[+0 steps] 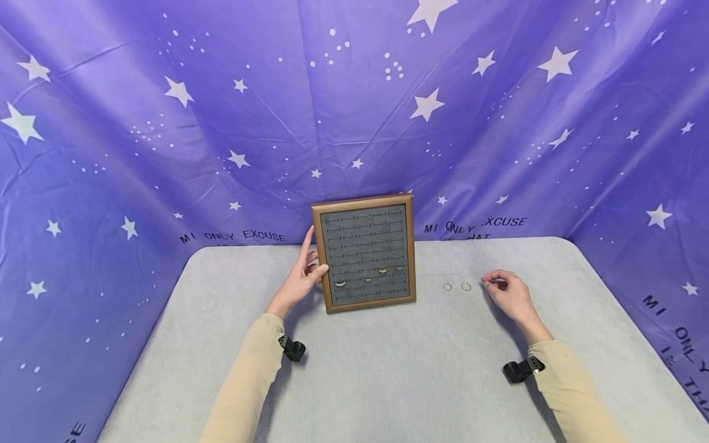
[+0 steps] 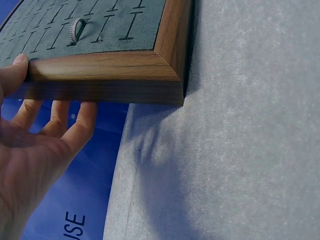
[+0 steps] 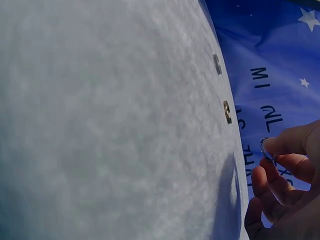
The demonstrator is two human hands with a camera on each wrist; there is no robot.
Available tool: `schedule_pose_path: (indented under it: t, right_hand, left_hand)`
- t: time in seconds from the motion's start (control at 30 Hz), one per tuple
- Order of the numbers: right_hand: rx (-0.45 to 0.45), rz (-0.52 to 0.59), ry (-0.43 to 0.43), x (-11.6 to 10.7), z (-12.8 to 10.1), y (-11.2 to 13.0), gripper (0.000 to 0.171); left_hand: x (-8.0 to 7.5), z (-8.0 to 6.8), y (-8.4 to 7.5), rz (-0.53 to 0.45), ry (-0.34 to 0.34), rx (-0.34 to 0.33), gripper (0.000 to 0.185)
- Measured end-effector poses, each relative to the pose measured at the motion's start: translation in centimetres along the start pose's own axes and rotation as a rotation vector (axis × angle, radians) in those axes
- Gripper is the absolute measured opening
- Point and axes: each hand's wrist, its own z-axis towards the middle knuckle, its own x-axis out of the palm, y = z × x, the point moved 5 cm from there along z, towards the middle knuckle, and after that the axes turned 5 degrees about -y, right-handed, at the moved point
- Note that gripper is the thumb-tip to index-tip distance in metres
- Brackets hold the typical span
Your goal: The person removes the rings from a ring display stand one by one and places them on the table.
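With my left hand (image 1: 299, 278) I am gripping the ring display (image 1: 368, 304) by its left edge, thumb in front, fingers behind; it is standing tilted on the table (image 1: 410, 375). My right hand (image 1: 511, 299) is pinching a small ring (image 3: 266, 149) between thumb and fingertip. Good handling, I judge, is calling for a light pinch, band squared to a slot, board steadied. A silvery ring (image 3: 216, 64) and a gold-toned ring (image 3: 227, 112) are lying between hand and board; the far table edge is running behind them, bare room stretching nearer me.
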Motion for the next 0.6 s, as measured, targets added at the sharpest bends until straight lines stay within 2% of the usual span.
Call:
schedule_pose_path:
  t: [0.3, 0.6]
  right_hand:
    - [-0.02, -0.019, 0.085, 0.1, 0.5, -0.8, 0.005]
    - [-0.049, -0.038, 0.086, 0.1, 0.7, -1.3, 0.005]
  left_hand:
    - [0.0, 0.0, 0.0, 0.001, 0.005, 0.009, 0.087]
    - [0.0, 0.1, 0.0, 0.004, 0.01, 0.008, 0.087]
